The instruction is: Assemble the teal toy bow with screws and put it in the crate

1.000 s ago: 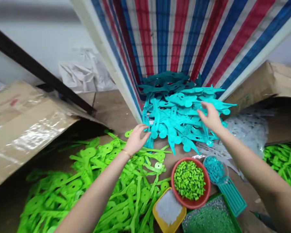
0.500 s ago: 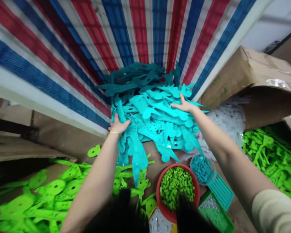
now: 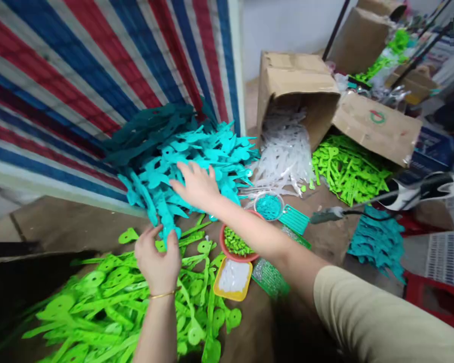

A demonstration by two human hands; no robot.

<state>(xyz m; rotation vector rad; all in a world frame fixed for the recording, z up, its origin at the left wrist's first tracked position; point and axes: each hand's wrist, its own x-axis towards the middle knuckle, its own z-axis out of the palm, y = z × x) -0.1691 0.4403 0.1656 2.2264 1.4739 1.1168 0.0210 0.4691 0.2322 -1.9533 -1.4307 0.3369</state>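
Observation:
A heap of flat turquoise plastic pieces (image 3: 196,146) slopes out of a striped fabric enclosure. My right hand (image 3: 199,186) hovers over or rests on the heap's front, fingers spread; contact is not clear. My left hand (image 3: 159,257), with a thin gold bracelet at the wrist, is at the heap's lower edge. Its thumb and fingers are apart, on either side of the drooping end of a turquoise piece (image 3: 167,218); no firm grip shows. Below and around the left hand lie bright green flat pieces (image 3: 113,297) with round, holed ends.
Red-blue-white striped fabric (image 3: 109,65) walls the left. Right of the heap, a cardboard box (image 3: 298,73) spills clear strips (image 3: 287,156). A red bowl (image 3: 223,242) of small green parts, a yellow tray (image 3: 232,295) and a tub of turquoise bits (image 3: 268,205) stand near my right forearm.
The view has swung right, bringing in more boxes and piles. My left hand has come from the heap's left side to its lower edge. My right hand has moved to the front, closer to the left.

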